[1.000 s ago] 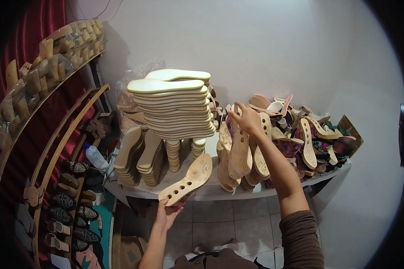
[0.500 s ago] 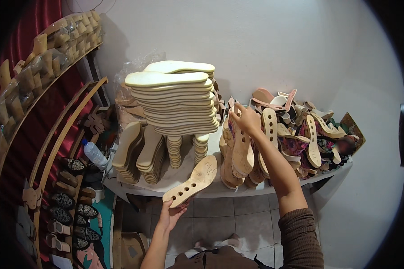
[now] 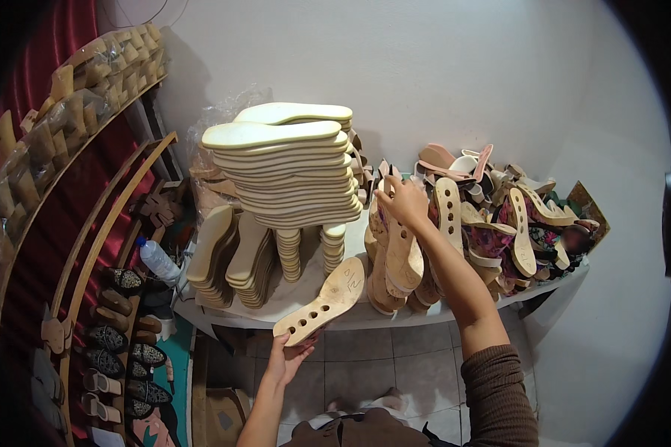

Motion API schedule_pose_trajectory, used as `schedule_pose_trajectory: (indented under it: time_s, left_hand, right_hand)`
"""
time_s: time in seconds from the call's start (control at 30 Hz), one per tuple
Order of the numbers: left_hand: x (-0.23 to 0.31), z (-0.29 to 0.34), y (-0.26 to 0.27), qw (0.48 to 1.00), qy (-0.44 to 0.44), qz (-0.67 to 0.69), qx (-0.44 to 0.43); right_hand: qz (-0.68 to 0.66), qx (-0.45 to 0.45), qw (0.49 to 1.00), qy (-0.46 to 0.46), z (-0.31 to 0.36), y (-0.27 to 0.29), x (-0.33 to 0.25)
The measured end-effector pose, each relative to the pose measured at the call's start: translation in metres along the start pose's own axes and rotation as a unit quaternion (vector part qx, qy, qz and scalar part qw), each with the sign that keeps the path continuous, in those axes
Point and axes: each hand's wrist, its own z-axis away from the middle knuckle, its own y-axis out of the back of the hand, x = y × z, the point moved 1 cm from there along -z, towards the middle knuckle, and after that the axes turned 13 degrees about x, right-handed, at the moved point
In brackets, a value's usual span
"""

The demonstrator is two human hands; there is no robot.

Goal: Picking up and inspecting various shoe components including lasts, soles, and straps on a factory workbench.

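My left hand [image 3: 288, 357] grips the heel end of a wooden shoe sole [image 3: 328, 298], its row of round holes and pencil marks facing up. The sole tilts over the table's front edge, toe end pointing away to the right. My right hand [image 3: 405, 203] reaches to a group of wooden soles at the middle of the table. Its fingers are curled round the heel end of the top wooden sole [image 3: 401, 257], whose toe end points toward me. More soles lie beneath and beside that one, partly hidden by my right forearm.
A tall stack of cream insoles [image 3: 276, 171] stands at the table's left centre on shorter insole stacks [image 3: 215, 257]. Patterned wedge sandals [image 3: 492, 242] crowd the right side. A shoe rack [image 3: 119, 223] and a water bottle [image 3: 159, 261] are at the left. A white wall stands behind.
My right hand has shifted slightly downward and right at the sole's heel end. The sole in my left hand has barely moved. The view has shifted a little.
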Motion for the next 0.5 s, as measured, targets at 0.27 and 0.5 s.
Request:
schedule_pose_trajectory:
  time_s: [0.27, 0.5]
  left_hand:
    - [-0.003, 0.004, 0.005, 1.000, 0.008, 0.002, -0.023]
    - [-0.001, 0.010, 0.003, 1.000, 0.005, 0.006, -0.018]
  right_hand:
    - [0.013, -0.025, 1.000, 0.007, 0.014, -0.001, -0.001]
    - [-0.069, 0.024, 0.997, -0.003, 0.025, -0.001, 0.003]
